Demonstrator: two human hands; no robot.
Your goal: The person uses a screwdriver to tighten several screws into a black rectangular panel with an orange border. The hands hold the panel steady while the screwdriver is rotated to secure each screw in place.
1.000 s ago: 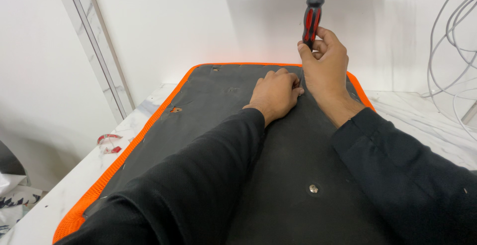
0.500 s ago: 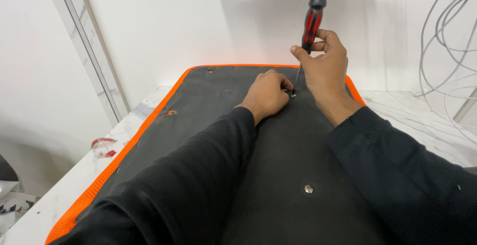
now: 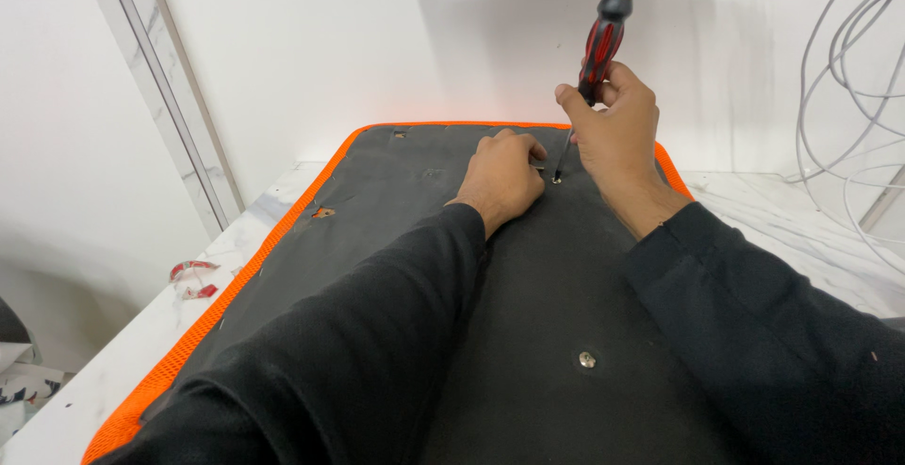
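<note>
While the right hand (image 3: 617,130) wraps its fingers closed around the red-and-black handle of a screwdriver (image 3: 596,55), the tool stands nearly upright, leaning a little away from the person, with its thin shaft running down from below the thumb to a small screw (image 3: 556,179) in the black panel (image 3: 509,333). The handle's top rises clear above the curled fingers; the tip meets the screw just below and to the left of them.

Just left of that tip lies the left hand (image 3: 504,175), knuckles up, its fingers bent and pressed down on the panel, the fingertips touching the surface right beside the screw. Whether they pinch anything small cannot be told.

Nearer the person than both sets of fingers, between the two black sleeves, a second round metal screw head (image 3: 587,359) sits in the panel. Out to the left of the left fingers the panel shows a small torn spot (image 3: 322,212), and beyond that its orange mesh edging (image 3: 203,328).

Under the panel is a white marbled table (image 3: 782,229). Far left of the fingers, a red and clear scrap (image 3: 193,277) lies on it; far right, pale cables (image 3: 848,79) hang against the white wall.
</note>
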